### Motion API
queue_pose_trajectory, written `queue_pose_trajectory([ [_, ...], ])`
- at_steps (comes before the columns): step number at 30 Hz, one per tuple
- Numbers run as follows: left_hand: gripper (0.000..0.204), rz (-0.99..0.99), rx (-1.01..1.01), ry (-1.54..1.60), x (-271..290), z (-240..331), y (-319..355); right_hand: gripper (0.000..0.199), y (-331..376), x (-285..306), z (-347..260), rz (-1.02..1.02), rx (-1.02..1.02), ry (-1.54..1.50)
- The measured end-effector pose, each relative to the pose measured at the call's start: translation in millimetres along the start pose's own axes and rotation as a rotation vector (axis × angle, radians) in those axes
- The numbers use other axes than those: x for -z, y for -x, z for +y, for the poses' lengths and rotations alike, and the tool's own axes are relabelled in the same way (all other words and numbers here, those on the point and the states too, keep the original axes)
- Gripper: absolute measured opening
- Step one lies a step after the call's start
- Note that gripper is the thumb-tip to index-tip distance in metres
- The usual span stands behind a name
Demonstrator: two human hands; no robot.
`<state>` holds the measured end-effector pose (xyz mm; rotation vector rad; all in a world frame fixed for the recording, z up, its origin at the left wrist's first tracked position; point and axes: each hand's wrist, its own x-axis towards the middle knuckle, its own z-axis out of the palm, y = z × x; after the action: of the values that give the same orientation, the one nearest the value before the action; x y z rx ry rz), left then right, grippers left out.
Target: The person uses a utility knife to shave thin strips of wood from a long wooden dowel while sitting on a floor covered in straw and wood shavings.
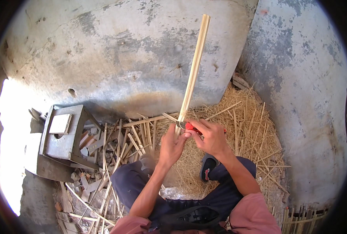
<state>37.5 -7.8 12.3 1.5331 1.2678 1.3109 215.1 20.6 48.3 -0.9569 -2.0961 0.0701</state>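
A long pale wooden stick (195, 66), with lines running lengthwise, slants up and slightly right from my hands. My left hand (171, 146) is closed around its lower end. In my right hand (210, 137) is a red-handled tool (190, 127), gripped with the fingers curled over the handle. A dark, curved metal piece (181, 124) sits against the stick just above my left hand, beside the red handle. My fingers cover most of the tool, so its kind is unclear. The two thumbs are close together below the metal piece.
Straw and thin shavings (255, 132) cover the floor ahead and to the right. Loose wooden strips (142, 132) lie left of my hands. A worn wooden stool (66, 132) lies tipped over among rubble. Peeling walls (142, 50) enclose the corner. My shoe (208, 167) rests on the straw.
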Motion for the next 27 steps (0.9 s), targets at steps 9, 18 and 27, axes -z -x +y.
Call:
queue_pose_trajectory([
  [9, 0.030, 0.100, -0.021, -0.055, -3, -9, 1, 0.033, -1, -6, -11, 0.022, -0.050, 0.035],
  [18, 0.029, 0.139, 0.094, -0.134, -7, -4, 1, 0.031, 0, -16, -10, 0.094, -0.084, 0.022],
  [27, 0.043, 0.178, 0.136, -0.090, -8, -4, -5, 0.024, -6, -20, -10, 0.092, -0.084, 0.065],
])
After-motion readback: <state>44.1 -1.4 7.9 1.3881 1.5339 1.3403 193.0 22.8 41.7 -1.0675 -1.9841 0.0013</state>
